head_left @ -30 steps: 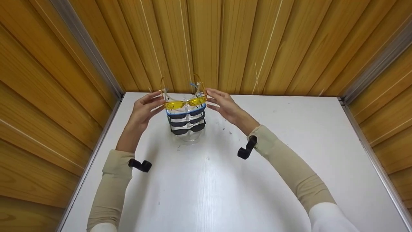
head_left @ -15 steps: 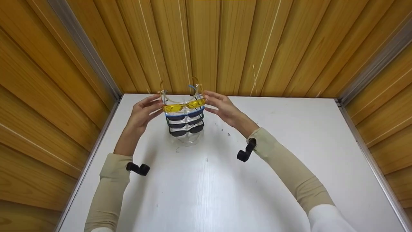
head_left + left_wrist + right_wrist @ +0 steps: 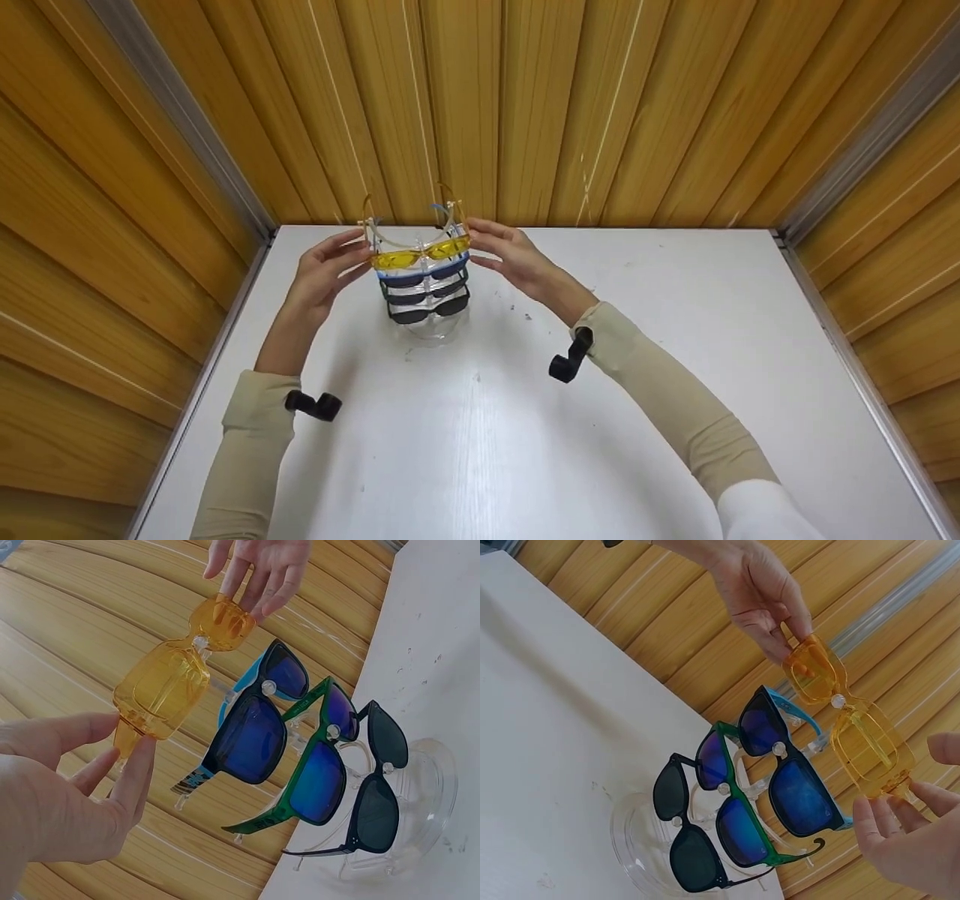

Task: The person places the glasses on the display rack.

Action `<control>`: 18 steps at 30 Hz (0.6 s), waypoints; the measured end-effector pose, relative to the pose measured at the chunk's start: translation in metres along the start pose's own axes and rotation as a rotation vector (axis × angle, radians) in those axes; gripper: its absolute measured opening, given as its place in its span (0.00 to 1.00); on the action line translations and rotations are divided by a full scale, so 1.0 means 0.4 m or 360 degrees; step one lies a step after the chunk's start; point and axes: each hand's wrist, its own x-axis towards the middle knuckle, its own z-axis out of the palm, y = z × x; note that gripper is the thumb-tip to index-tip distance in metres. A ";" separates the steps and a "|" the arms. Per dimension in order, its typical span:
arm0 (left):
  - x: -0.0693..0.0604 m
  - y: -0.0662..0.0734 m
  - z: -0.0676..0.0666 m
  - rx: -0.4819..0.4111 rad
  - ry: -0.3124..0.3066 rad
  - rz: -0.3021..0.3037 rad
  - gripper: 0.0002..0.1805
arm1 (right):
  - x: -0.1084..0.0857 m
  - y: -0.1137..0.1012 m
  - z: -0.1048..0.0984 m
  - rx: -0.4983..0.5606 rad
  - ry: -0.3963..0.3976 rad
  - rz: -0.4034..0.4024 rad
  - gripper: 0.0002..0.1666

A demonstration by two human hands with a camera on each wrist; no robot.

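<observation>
Yellow glasses (image 3: 397,260) with see-through lenses sit at the top of a clear display stand (image 3: 446,784). My left hand (image 3: 319,279) pinches one end of them near the hinge, between thumb and fingers. At the other end my right hand (image 3: 525,264) touches the frame with nearly straight fingers, and in the right wrist view its thumb stands apart from the frame. Below hang blue-and-black sunglasses (image 3: 804,795), green-framed sunglasses (image 3: 740,829) and black sunglasses (image 3: 693,859). The yellow temples point back towards the wall.
A white table (image 3: 480,450) carries the stand near its back edge. Wood-patterned panels (image 3: 540,112) close off the back and both sides, with metal strips (image 3: 187,112) at the corners. Small dark marks (image 3: 528,316) show on the table.
The head view has shifted slightly, so the scene sits a little lower and further left. Both hands keep to the ends of the yellow glasses; little else differs.
</observation>
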 end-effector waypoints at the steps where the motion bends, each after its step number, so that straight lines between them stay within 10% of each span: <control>1: 0.001 0.000 0.000 0.0007 0.0001 0.0008 0.28 | -0.002 0.000 -0.002 -0.0027 -0.0006 -0.0010 0.31; 9: 0.001 -0.008 -0.012 0.0104 0.0008 0.0044 0.27 | -0.026 0.003 -0.034 -0.0418 -0.0059 -0.0047 0.35; 18: 0.017 -0.047 -0.035 0.0572 0.0030 0.0320 0.29 | -0.069 0.004 -0.119 -0.0821 -0.0028 -0.0166 0.37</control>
